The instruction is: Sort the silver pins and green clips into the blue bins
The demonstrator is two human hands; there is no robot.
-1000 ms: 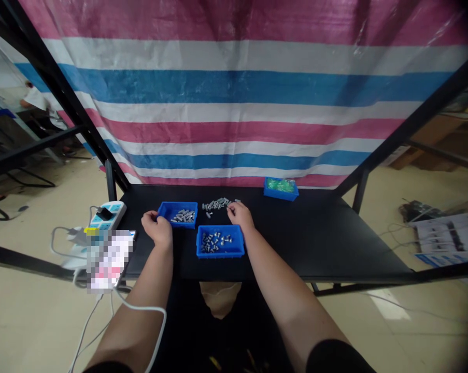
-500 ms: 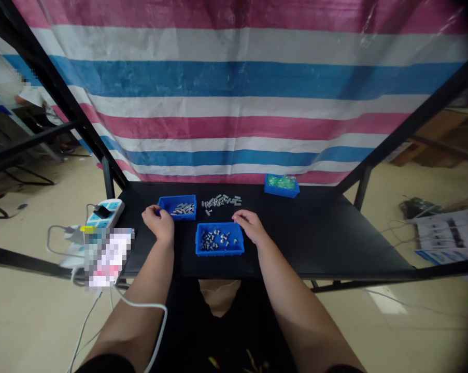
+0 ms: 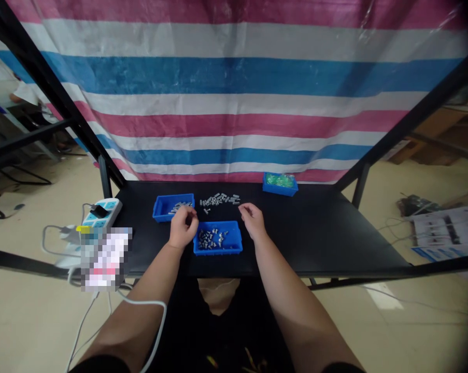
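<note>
My left hand (image 3: 184, 226) is by the right front corner of the left blue bin (image 3: 162, 210), partly covering it, with fingers curled. Anything between its fingertips is hidden. Short grey metal cylinders (image 3: 178, 206) lie in that bin. Beyond the back right corner of the front blue bin (image 3: 218, 252), my right hand (image 3: 254, 221) is closed in a pinch; I cannot make out what its fingertips hold, if anything. Small shiny screws (image 3: 207, 240) lie in the front bin, mostly at its left. Behind it, a loose pile of grey cylindrical parts (image 3: 220, 199) lies on the black table (image 3: 303, 238).
A blue bin (image 3: 280, 190) with green plastic-looking pieces stands at the back right. On the left are a power strip (image 3: 108, 207), a blurred phone (image 3: 107, 259) and white cables (image 3: 161, 321). A striped sheet (image 3: 234, 124) hangs behind, between black frame posts (image 3: 360, 191).
My left hand has moved right from the left bin's outer side to its right front corner. My right hand has drawn back from the loose pile towards me and to the right.
</note>
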